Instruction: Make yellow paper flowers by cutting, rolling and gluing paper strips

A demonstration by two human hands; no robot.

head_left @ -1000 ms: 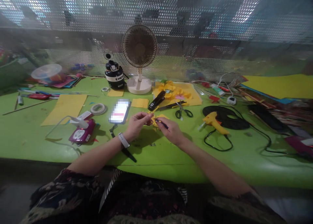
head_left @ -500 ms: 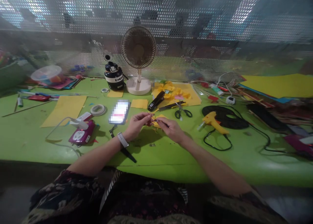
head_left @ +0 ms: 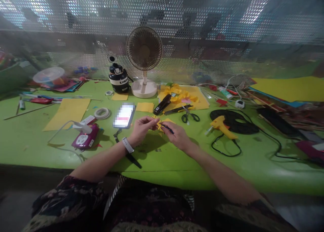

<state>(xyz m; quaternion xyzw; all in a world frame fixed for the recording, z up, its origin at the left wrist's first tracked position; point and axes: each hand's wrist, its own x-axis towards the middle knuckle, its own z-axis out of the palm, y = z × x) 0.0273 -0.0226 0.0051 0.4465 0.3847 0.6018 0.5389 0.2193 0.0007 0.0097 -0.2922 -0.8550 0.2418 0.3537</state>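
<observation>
My left hand (head_left: 142, 128), with a pale watch on its wrist, pinches a small cut piece of yellow paper (head_left: 159, 125). My right hand (head_left: 179, 137) is closed around a slim dark pen-like tool (head_left: 168, 128), whose tip meets the yellow paper. Both hands are close together over the green table (head_left: 157, 163). Just beyond them lie a black stapler (head_left: 162, 104), a stack of yellow paper (head_left: 145, 107) and dark-handled scissors (head_left: 190, 117). Left of my left hand is a phone (head_left: 123, 115) with a lit screen.
A white fan (head_left: 144, 88) and a dark bottle (head_left: 118, 80) stand at the back. To the right, a yellow glue gun (head_left: 222, 126) trails a black cord. On the left are a tape roll (head_left: 101, 113), a purple power outlet block (head_left: 85, 139) and a yellow sheet (head_left: 67, 114).
The yellow paper and the dark tool show more plainly between my fingers, and the tool has turned slightly in my right hand. Both hands stay at nearly the same spot.
</observation>
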